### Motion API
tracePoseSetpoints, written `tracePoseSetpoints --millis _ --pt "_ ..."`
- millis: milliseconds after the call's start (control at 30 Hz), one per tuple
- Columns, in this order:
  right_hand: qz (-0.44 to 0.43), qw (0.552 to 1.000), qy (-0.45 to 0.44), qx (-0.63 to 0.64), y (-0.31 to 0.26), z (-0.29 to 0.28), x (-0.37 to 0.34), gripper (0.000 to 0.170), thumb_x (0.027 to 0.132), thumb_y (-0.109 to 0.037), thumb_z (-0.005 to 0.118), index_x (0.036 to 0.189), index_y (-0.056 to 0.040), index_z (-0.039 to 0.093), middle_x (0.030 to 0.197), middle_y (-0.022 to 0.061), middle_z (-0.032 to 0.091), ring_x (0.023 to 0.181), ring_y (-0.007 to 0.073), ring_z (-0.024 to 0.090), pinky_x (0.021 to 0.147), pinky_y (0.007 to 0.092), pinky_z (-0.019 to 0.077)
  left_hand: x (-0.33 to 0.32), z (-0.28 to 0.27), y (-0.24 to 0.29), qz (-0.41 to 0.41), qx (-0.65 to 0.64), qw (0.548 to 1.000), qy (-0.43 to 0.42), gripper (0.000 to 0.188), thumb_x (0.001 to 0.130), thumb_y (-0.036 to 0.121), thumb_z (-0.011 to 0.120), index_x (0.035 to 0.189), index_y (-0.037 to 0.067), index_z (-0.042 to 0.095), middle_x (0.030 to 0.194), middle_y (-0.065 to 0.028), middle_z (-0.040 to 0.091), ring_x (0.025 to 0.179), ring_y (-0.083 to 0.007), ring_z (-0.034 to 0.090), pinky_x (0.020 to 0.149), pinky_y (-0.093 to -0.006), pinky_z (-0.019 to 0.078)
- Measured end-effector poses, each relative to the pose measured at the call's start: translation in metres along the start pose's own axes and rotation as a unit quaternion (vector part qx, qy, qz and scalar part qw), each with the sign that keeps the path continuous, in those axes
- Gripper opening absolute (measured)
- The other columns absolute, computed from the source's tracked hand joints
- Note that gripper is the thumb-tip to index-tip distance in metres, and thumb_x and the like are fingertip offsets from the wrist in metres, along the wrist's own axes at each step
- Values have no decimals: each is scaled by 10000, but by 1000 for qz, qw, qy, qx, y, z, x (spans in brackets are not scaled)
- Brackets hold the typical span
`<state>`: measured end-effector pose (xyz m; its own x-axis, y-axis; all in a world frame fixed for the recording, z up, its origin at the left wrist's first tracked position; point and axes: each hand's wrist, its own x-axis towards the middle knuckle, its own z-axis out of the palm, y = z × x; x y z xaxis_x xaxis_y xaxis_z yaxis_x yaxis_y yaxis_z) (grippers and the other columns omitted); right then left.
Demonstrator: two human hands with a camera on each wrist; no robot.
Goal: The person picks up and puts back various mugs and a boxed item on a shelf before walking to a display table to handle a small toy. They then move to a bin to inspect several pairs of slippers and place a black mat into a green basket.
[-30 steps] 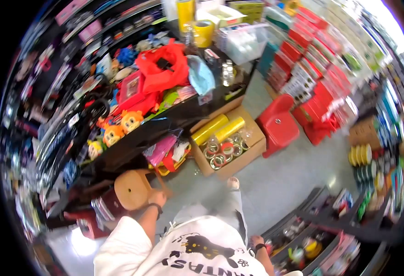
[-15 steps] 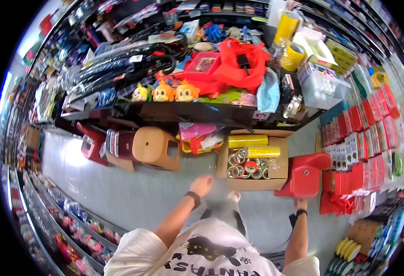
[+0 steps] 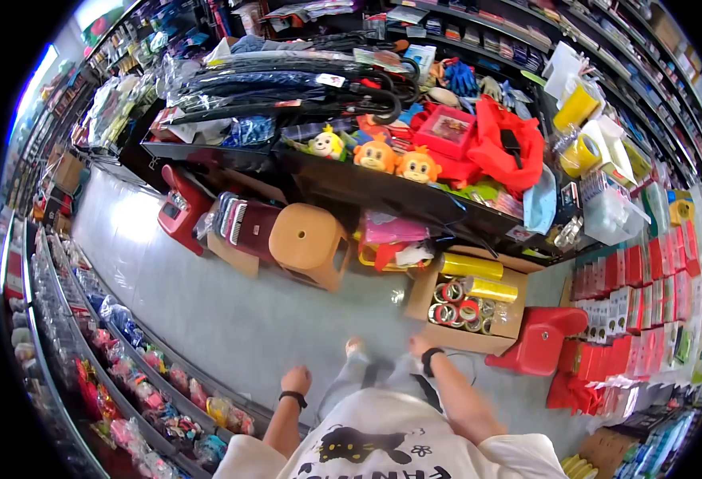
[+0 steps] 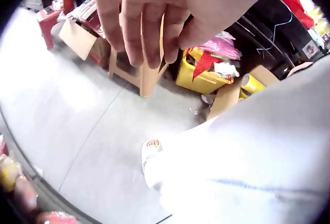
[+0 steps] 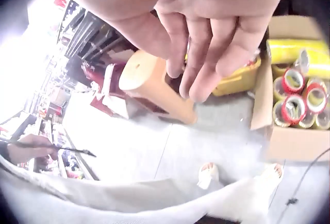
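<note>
My left hand [image 3: 296,380] hangs over the grey floor at the left of my body, holding nothing; in the left wrist view its fingers [image 4: 149,33] dangle loosely bent. The right hand [image 3: 421,346] is in front of my body, below the cardboard box [image 3: 479,342] of tape rolls [image 3: 468,309]. Seen from the right wrist, that hand [image 5: 201,44] is empty too, with loosely bent fingers. Neither hand touches the box or the tan stool [image 3: 307,239] beyond them.
A black counter [image 3: 351,185] bears umbrellas [image 3: 263,88], orange toys [image 3: 376,156] and a red bag [image 3: 511,148]. Under it stands a yellow basket [image 4: 198,77]. A red chair [image 3: 536,339] is right of the box. Shelves with small packets [image 3: 139,383] line the left side.
The head view has swung left, so the counter, stool and box appear farther right than half a second ago. My right hand has moved from beside the red chair to in front of my body.
</note>
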<state>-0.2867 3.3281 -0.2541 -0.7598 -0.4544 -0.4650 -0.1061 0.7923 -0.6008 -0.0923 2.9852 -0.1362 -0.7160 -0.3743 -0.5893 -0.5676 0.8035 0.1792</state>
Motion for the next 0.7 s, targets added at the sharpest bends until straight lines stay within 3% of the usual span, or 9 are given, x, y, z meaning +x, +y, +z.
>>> tracePoseSetpoints --millis 33,67,133,233,300,433,533,700 --pt "-8 996 -59 -72 -27 0 -5 265 814 -261 522 901 -50 657 849 214 642 813 382 607 733 491 460 -3 12 -17 -5 -3 1000 6 225 853 259 471 912 113 632 954 -138 640 886 -338 610 744 -476 497" --pt "40 995 -51 -80 -81 -21 -26 266 808 -261 525 930 -62 653 879 207 645 829 379 610 753 496 459 -4 19 -32 -10 -6 1000 12 222 854 258 472 909 115 632 953 -137 639 881 -337 610 739 -477 497" --pt "20 997 -42 -55 -71 14 -9 257 817 -254 521 957 -81 649 902 195 651 842 369 616 751 468 473 -5 29 -51 -21 -2 1000 9 219 857 261 475 908 113 629 941 -137 636 866 -337 610 725 -480 498" --pt "92 995 37 -23 -110 -27 6 240 830 -239 515 967 -91 646 922 191 652 856 364 618 747 441 485 0 25 -73 -25 -16 999 19 219 861 262 479 902 107 627 919 -139 631 848 -338 609 707 -480 498" --pt "58 995 72 -26 -111 -42 11 209 843 -202 514 948 -69 637 898 185 655 834 359 623 731 429 492 8 18 -75 -28 -27 998 42 219 865 262 482 897 100 626 901 -141 626 837 -337 608 702 -470 500" --pt "51 996 56 52 -112 -68 16 221 839 -193 516 970 -55 629 934 187 652 880 337 624 782 395 491 31 0 -67 -21 -21 997 72 216 860 260 491 874 98 632 902 -129 630 849 -330 607 718 -451 494" --pt "91 990 37 98 -114 -75 11 201 838 -183 527 959 -57 627 914 175 658 858 321 632 765 385 494 54 -2 -56 -17 -42 994 96 212 851 260 500 861 99 638 901 -124 632 854 -328 606 721 -446 492" --pt "131 981 30 143 -69 -59 34 201 868 -211 528 995 -75 603 873 153 661 840 296 640 751 382 496 83 -26 -15 -12 -67 992 111 192 837 255 518 849 105 638 903 -123 636 856 -338 601 727 -457 481"
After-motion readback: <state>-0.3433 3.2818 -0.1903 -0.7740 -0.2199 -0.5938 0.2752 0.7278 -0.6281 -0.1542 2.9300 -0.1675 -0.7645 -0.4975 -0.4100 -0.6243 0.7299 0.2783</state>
